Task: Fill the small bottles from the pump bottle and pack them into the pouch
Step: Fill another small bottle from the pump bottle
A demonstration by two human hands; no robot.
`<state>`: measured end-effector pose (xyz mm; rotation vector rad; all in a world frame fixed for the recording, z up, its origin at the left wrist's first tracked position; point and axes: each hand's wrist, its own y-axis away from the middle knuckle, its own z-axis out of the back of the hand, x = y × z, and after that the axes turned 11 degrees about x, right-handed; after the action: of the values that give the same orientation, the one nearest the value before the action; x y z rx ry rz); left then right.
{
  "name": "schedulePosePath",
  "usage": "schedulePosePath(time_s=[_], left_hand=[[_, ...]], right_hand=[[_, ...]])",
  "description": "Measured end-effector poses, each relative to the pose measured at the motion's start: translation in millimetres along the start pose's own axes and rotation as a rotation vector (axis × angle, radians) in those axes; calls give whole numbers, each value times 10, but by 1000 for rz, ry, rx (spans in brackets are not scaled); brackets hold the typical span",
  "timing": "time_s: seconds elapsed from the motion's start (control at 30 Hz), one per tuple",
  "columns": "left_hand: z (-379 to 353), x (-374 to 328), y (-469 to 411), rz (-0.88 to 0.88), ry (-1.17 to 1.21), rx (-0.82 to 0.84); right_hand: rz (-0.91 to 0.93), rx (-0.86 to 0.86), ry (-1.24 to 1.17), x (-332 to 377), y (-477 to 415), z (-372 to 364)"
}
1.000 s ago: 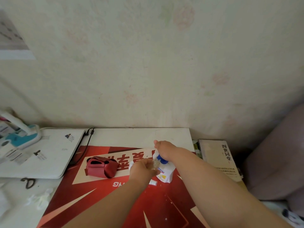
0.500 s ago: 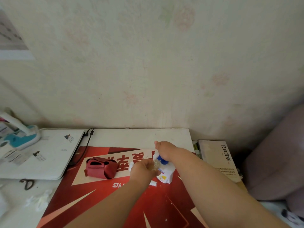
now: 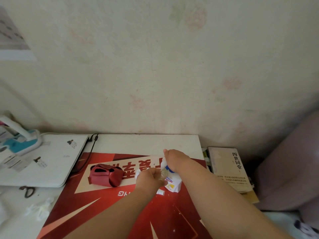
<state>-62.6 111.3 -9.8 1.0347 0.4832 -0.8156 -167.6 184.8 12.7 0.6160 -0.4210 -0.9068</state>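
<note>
"Fingers of the left hand (image 3: 150, 181) curl round a small bottle (image 3: 162, 175). Why so close?"

"To catch the pump bottle (image 3: 172, 185) spout, I'd say. Over the pump head sits the right hand (image 3: 174, 159), fingers hidden from me; the pouch (image 3: 105, 175) lies left."

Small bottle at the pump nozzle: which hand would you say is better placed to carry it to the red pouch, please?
Left, I think. The left hand grips the small bottle, and the pouch lies to its left; the right hand holds the top of the pump bottle.
</note>
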Motion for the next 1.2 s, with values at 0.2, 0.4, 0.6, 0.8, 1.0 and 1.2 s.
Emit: schedulePosePath(time_s=[0.2, 0.4, 0.6, 0.8, 1.0, 1.2], left_hand=[[6, -8, 16, 14, -44, 11], [-11, 14, -5, 12, -24, 3], [-8, 25, -23, -1, -35, -2], [-12, 9, 0, 0, -12, -6], [-7, -18, 18, 3, 3, -16], [-6, -23, 31, -25, -5, -34]], right_hand=[[5, -41, 5, -14, -13, -28], [7, -43, 0, -6, -44, -40], [19, -33, 11, -25, -65, -34], [31, -20, 17, -31, -79, -35], [68, 33, 62, -19, -44, 37], [100, 70, -1, -13, -34, 93]])
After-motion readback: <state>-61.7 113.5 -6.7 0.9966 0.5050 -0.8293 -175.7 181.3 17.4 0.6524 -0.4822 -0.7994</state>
